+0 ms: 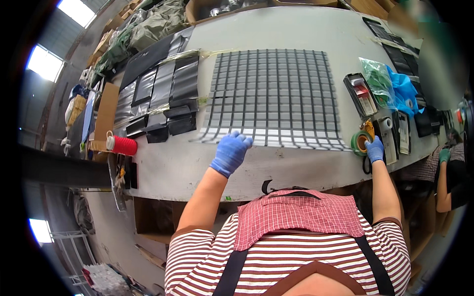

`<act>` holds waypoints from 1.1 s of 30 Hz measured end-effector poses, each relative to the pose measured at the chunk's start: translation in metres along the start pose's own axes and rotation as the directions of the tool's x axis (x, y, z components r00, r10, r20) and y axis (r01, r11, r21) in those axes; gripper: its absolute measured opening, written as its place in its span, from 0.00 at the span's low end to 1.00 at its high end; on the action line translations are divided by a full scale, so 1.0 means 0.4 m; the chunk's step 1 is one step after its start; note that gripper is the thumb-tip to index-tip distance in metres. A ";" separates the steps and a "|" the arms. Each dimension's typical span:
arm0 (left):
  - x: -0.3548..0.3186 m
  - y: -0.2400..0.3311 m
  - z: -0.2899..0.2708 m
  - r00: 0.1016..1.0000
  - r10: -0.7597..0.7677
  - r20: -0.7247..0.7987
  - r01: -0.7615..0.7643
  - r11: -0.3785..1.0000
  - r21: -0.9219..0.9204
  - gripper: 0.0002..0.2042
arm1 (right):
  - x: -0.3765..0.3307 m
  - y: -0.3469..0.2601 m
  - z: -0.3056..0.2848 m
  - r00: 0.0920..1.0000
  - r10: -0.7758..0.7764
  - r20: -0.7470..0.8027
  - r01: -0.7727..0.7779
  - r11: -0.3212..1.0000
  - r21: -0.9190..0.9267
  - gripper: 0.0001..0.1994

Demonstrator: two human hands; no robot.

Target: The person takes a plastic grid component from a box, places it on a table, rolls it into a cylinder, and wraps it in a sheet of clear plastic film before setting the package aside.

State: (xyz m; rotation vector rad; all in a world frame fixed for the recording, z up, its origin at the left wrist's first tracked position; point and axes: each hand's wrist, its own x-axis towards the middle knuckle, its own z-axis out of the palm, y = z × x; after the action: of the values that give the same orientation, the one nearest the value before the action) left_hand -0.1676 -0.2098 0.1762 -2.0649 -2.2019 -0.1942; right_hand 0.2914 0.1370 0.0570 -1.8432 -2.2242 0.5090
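Your left hand [230, 152], in a blue glove, rests at the near edge of the large grid of black strips laid in crossing rows on the pale worktable [197, 167]. The fingers are curled together and pressed down on the near-left edge of that black strip grid [274, 93], where the near row of squares curves slightly; whether anything is pinched between them cannot be made out. The grid lies flat in the middle of the table, stretching from your hand to the far side.

Your right hand [375, 149], also in a blue glove, is well to the right, near the table's right edge. Its fingers are drawn together, touching the roll of green tape [359, 143] that lies just to the left of it, with a small orange-yellow tool [368, 126] just beyond. You cannot tell whether the hand actually grips the roll or only rests against it.

To the left of the grid, stacks of glossy black rectangular sheets [163, 93] lie overlapped, and a red spool of thread [122, 145] sits at the table's left edge. Far right of the grid, a narrow black tray with small parts [360, 93] lies beside a clear green plastic bag [377, 81] and a crumpled blue bag [404, 91]. Another person's arm in a green glove [444, 155] shows at the far right, apart from your hands.
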 end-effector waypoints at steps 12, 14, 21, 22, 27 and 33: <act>-0.093 0.119 -0.050 0.998 0.048 0.035 -0.042 0.988 -0.148 0.10 | -0.001 0.017 0.014 0.999 0.030 0.030 -0.033 0.995 0.099 0.16; -0.180 0.088 0.057 0.978 -0.016 0.207 0.059 0.976 -0.208 0.10 | -0.025 -0.045 -0.027 1.000 -0.025 0.014 0.023 0.994 0.111 0.18; -0.213 0.030 0.130 0.924 -0.114 0.366 0.214 0.945 -0.248 0.13 | -0.050 -0.135 -0.058 0.941 -0.147 -0.303 0.122 0.988 -0.099 0.19; -0.200 0.023 0.134 0.919 -0.100 0.382 0.211 0.941 -0.263 0.15 | -0.081 -0.198 -0.076 0.940 -0.213 -0.265 0.219 0.976 -0.008 0.15; -0.130 -0.012 0.179 0.912 -0.169 0.375 0.333 0.837 -0.433 0.18 | -0.431 -0.509 0.014 0.550 -0.830 0.095 0.769 0.547 0.331 0.22; -0.196 0.024 0.198 0.999 0.016 0.038 0.000 0.916 -0.401 0.25 | -0.525 -0.482 0.228 0.503 -0.847 0.173 0.841 0.525 0.127 0.28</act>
State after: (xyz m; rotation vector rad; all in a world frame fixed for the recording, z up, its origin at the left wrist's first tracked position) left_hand -0.1529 -0.2725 0.0846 -2.2890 -2.3340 -0.6625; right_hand 0.1239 -0.1111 0.0610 -0.4567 -2.8556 0.5183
